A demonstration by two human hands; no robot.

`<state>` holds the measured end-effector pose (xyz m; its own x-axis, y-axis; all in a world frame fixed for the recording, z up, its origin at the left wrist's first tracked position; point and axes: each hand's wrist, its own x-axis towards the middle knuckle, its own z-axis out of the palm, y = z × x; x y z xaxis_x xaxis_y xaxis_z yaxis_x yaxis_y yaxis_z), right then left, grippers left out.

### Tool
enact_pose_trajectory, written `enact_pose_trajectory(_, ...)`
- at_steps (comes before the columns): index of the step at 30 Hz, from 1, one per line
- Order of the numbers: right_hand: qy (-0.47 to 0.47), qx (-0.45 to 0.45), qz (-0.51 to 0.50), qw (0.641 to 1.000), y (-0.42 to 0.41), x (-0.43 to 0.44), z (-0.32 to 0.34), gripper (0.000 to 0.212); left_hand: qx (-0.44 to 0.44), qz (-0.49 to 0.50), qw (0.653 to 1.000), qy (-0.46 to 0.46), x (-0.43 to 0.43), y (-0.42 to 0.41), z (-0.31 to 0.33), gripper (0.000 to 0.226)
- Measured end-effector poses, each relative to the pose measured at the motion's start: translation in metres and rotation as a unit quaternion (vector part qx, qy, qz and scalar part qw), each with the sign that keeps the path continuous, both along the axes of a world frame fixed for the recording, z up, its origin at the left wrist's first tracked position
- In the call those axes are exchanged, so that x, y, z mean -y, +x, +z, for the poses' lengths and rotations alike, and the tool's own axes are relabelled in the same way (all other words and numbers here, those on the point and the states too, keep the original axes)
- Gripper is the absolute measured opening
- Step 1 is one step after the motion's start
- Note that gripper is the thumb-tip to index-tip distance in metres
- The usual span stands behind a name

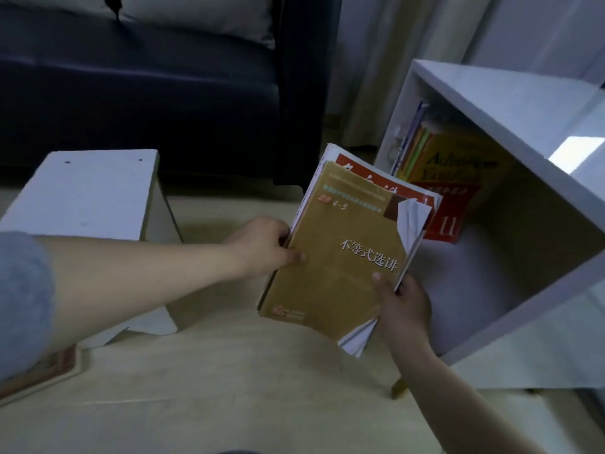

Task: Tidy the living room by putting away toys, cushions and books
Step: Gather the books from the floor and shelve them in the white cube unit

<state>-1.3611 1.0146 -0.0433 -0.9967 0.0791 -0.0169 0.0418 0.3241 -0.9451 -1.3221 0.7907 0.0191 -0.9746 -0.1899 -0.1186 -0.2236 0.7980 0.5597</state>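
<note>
Both hands, the left hand (262,249) and right hand (404,301), pinch opposite edges of a stack of books (340,257), angling it toward the white shelf cube (491,103) on the right, apparently for shelving.

two hands, one left hand (262,247) and one right hand (404,303). two books can be told apart between them: one brown book (334,257) on top and one red-and-white book (366,178) beneath; the loose pale pages tucked among them cannot be counted. one white cube shelf (491,93). inside it, one thick yellow-and-red dictionary (451,178) and one row of thin books (414,139), packed too tightly to count. one white stool (85,191). one dark sofa (147,93) with two pale cushions (203,18).
</note>
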Motion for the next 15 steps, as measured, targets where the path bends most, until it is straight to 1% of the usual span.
enact_pose_trajectory(5,0.011,-0.022,-0.058,0.998,-0.013,0.011,-0.004,0.010,-0.007,-0.013,1.000,-0.016,0.006,-0.035,-0.005,0.032)
enact_pose_trajectory(9,0.044,-0.054,-0.109,0.992,-0.026,0.019,-0.005,0.021,-0.020,-0.040,0.998,-0.035,0.008,-0.069,-0.017,0.030)
enact_pose_trajectory(13,0.084,-0.060,-0.165,0.981,-0.037,0.018,-0.004,0.026,-0.040,-0.077,0.996,-0.022,-0.001,-0.098,-0.026,0.027)
enact_pose_trajectory(15,0.113,-0.072,-0.189,0.973,-0.044,0.017,0.002,0.028,-0.054,-0.080,0.995,0.009,-0.006,-0.110,-0.029,0.026)
